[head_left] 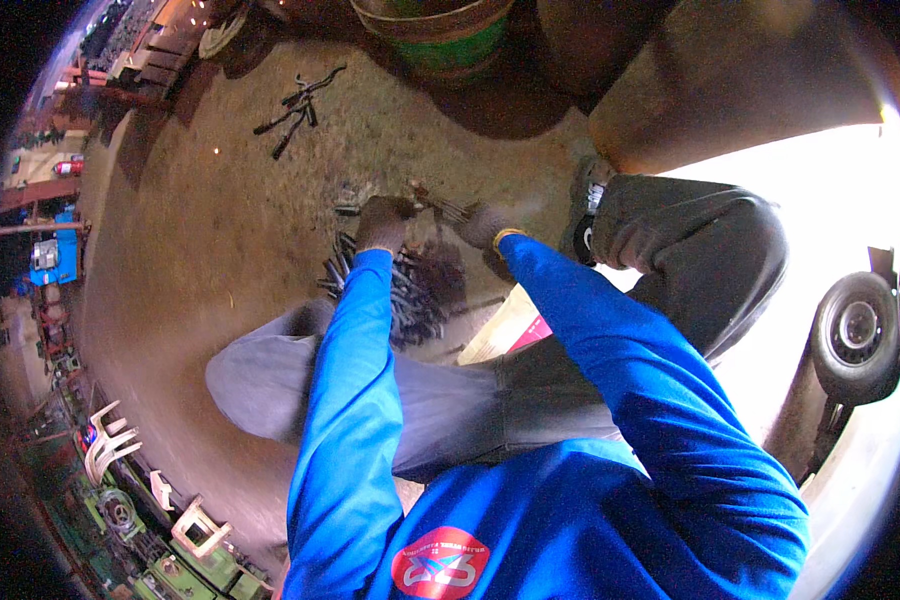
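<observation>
My right hand, with a yellow band at its wrist, is closed on a slim metal tool that points left toward my other hand. My left hand has its fingers curled close to the tool's reddish-brown tip; what it grips is hidden. Below and beside the left hand lies a heap of dark, narrow metal pieces. My left forearm covers part of the heap. Farther off on the floor are several dark-handled tools that look like pliers, crossing each other.
I sit on a brown floor with my legs bent around the heap. A green tub stands beyond my hands. Cardboard lies by my thigh. A wheel is at far right; plastic chairs and green machinery at left.
</observation>
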Available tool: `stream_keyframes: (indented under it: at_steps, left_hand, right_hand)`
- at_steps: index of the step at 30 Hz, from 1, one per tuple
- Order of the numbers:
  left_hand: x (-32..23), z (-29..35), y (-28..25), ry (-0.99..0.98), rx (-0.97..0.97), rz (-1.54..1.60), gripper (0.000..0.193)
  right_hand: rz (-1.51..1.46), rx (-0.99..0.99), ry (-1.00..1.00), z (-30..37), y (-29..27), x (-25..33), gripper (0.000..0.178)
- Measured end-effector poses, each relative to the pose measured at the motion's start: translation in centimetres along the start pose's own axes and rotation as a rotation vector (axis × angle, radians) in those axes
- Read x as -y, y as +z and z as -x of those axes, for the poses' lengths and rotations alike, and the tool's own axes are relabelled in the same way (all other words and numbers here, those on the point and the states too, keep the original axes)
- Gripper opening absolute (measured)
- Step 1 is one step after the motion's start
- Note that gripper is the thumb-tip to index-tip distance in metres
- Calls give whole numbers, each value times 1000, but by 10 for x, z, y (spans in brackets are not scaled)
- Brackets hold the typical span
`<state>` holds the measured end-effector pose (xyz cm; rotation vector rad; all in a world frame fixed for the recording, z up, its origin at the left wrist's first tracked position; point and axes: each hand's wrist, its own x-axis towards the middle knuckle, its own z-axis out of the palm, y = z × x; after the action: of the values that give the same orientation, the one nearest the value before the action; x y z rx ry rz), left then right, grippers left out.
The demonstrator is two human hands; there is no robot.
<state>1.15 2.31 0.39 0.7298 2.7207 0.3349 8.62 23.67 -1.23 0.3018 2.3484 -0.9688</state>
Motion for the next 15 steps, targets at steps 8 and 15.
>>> stream_keyframes:
  at_steps: [8,15]
  left_hand:
    - [5,1,13,-62,-60,106,25]
    - [-7,2,5,37,9,-62,24]
  right_hand:
    - [-103,-3,-7,4,-5,5,43]
    - [-336,-172,-35,-3,10,-28,45]
